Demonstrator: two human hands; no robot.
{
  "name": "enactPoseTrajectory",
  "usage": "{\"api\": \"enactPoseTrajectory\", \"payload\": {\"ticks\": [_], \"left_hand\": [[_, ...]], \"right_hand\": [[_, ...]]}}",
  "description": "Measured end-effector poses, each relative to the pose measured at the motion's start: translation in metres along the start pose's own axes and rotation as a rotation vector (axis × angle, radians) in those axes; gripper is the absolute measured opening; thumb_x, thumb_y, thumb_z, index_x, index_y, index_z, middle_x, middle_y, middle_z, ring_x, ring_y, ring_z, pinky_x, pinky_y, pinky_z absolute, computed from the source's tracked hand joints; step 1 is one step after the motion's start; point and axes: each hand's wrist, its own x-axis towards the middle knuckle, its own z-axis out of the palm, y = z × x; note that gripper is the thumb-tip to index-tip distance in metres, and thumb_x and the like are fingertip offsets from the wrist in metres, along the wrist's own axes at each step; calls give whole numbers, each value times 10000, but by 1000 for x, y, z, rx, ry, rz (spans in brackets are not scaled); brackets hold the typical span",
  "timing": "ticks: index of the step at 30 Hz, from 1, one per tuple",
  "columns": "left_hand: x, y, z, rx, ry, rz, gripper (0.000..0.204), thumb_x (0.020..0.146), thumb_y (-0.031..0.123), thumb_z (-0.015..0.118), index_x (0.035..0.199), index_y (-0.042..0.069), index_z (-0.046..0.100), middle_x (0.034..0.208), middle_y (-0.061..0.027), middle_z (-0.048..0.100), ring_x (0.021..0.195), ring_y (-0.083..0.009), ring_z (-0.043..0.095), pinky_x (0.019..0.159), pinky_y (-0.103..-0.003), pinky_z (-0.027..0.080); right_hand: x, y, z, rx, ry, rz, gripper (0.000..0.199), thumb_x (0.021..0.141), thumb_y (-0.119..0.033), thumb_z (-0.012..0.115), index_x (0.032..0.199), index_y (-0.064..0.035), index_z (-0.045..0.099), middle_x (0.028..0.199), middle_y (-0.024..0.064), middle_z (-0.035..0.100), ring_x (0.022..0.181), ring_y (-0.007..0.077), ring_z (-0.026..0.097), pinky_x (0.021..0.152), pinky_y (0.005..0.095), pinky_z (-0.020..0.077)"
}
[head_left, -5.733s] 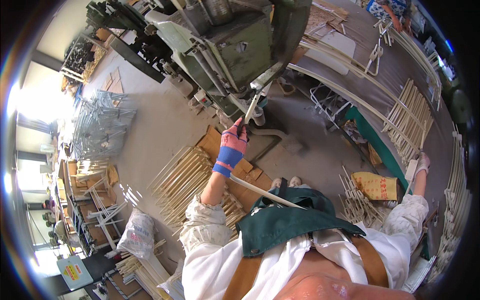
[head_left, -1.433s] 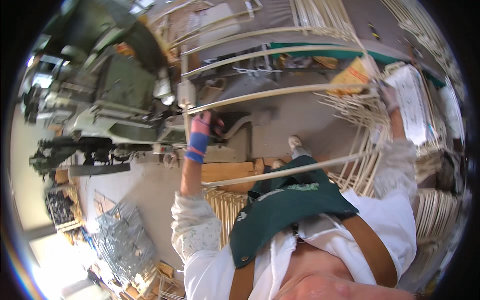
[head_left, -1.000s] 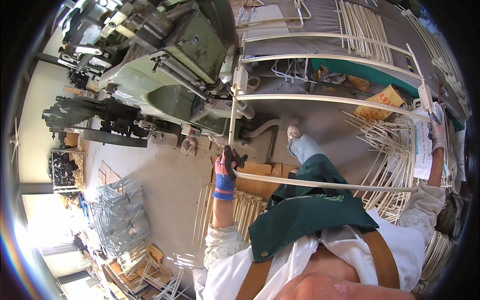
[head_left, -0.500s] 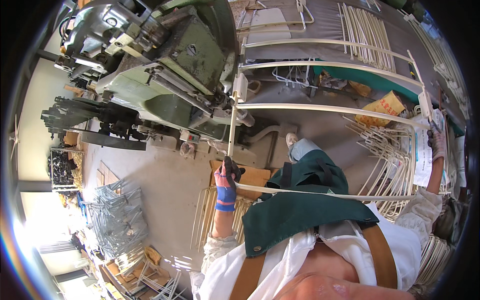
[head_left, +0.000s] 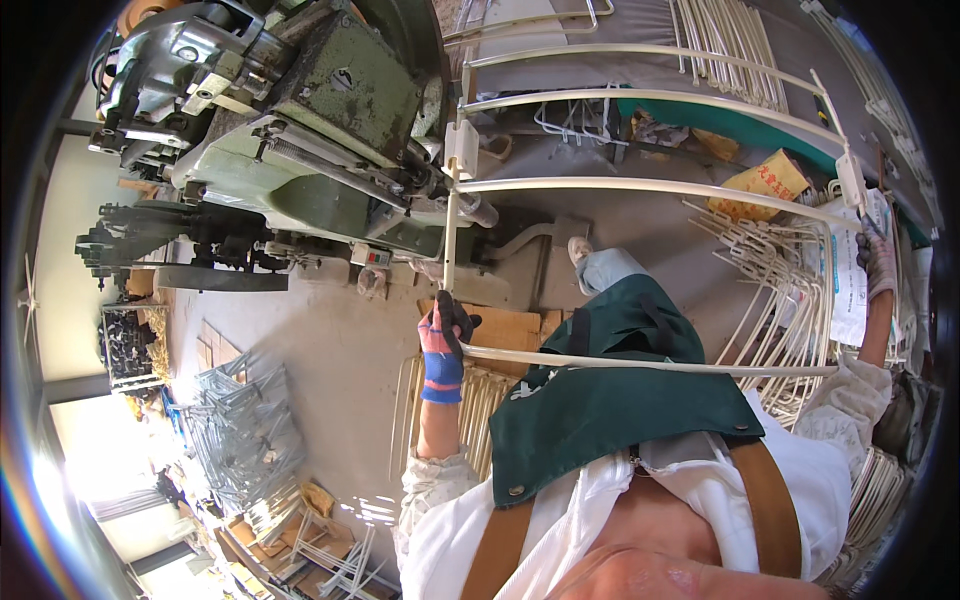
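A cream-white tubular metal frame (head_left: 650, 187), ladder-like with several crossbars, stretches out in front of me between both arms. My left hand (head_left: 446, 322), in a pink and blue glove with dark fingers, is closed round the left rail near its nearest crossbar. Far to the right, my right hand (head_left: 877, 262), gloved too, is closed on the other rail below a white block (head_left: 851, 181). A matching white block (head_left: 461, 150) sits on the left rail. The nearest crossbar (head_left: 640, 364) passes across my green apron (head_left: 620, 420).
A green machine (head_left: 340, 95) stands close to the left rail, a small switch box (head_left: 371, 256) below it. Bent white tube pieces (head_left: 790, 300) are stacked at right, near a yellow carton (head_left: 760, 187). Grey metal frames (head_left: 240, 420) pile up on the left. White rods (head_left: 725, 50) lie ahead.
The whole view has shifted slightly. The frame and my left hand sit a little higher and farther left in the picture; both hands keep their hold.
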Motion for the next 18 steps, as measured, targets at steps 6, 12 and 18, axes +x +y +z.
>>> {"api": "enactPoseTrajectory", "payload": {"ticks": [6,12,18], "left_hand": [[2,0,6,12,-18,24,425,876,395,467,570,113,379,486,35,288,406,-74,278,548,-308,457],[-6,5,6,20,53,2,428,880,382,463,571,93,400,480,27,303,403,-77,284,551,-306,457],[2,6,14,146,53,141,422,887,350,463,567,79,411,480,18,317,394,-80,291,554,-290,457]], "right_hand": [[15,12,-3,73,-27,-50,281,775,-319,622,1003,-157,594,595,-70,482,411,27,337,376,194,261],[20,24,-1,99,-2,-21,245,776,-308,623,967,-155,612,595,-65,495,401,29,322,377,197,251],[42,43,4,150,-63,-42,261,776,-319,625,973,-149,610,580,-70,480,393,26,306,368,191,233]]}}
